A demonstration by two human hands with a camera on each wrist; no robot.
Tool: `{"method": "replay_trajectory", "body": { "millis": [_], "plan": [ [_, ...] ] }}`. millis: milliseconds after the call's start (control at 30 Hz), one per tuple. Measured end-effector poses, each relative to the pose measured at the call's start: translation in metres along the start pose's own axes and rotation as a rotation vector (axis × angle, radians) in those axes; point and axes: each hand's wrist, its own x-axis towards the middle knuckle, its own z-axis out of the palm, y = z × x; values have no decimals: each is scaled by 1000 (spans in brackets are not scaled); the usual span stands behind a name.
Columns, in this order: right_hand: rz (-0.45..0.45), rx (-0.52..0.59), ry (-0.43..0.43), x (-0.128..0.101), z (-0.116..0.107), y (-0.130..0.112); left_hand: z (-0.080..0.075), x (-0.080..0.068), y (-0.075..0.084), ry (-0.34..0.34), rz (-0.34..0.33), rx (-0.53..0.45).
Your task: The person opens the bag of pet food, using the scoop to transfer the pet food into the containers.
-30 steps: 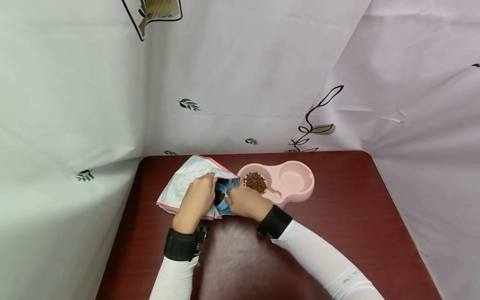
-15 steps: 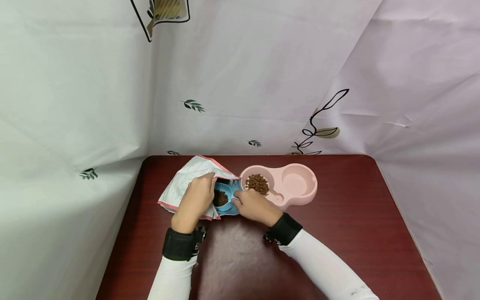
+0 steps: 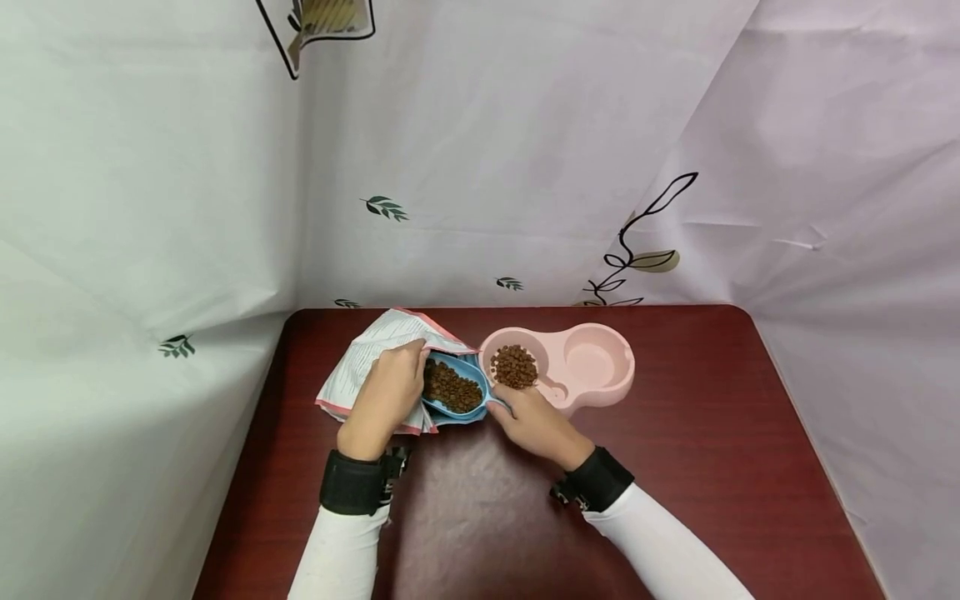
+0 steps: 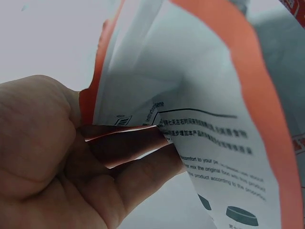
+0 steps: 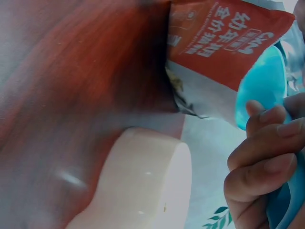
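Observation:
A white and red pet-food bag lies on the dark red table, its mouth toward the right. My left hand grips the bag's open edge, fingers curled round the film. My right hand holds the handle of a blue scoop heaped with brown kibble, just outside the bag's mouth. In the right wrist view my fingers wrap the blue scoop beside the bag. A pink double bowl stands right of the scoop, with kibble in its left well.
The bowl's right well holds nothing. White sheets printed with leaves hang behind and on both sides of the table. The pink bowl's rim fills the lower part of the right wrist view.
The right hand has drawn the blue scoop out of the bag toward the right, and it now shows full of kibble. The left hand keeps its hold on the bag's edge.

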Motion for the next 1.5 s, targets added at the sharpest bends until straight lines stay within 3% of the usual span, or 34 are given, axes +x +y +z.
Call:
{"method": "replay_trajectory", "body": {
  "millis": [367,600,800,1100,1267,1500],
  "plan": [
    [-4,2,10,-4,0,2,-1,-1,0,1,-2,-7],
    [-61,-56,42,-18,-27,5,0,3,0,3,9,-5],
    [-64,-30,41,-42,-55,16,-2,4,-2,5,9,-8],
    [-124,-44,259,-91,-90,58,-1,2,-3,-26,-20,-26],
    [-34,-127,272,-115,-116,77,0,2,-3,-10,-17,-31],
    [98,-211,197,-135,-148,90,1,2,-2,-4,-22,-25]
  ]
}}
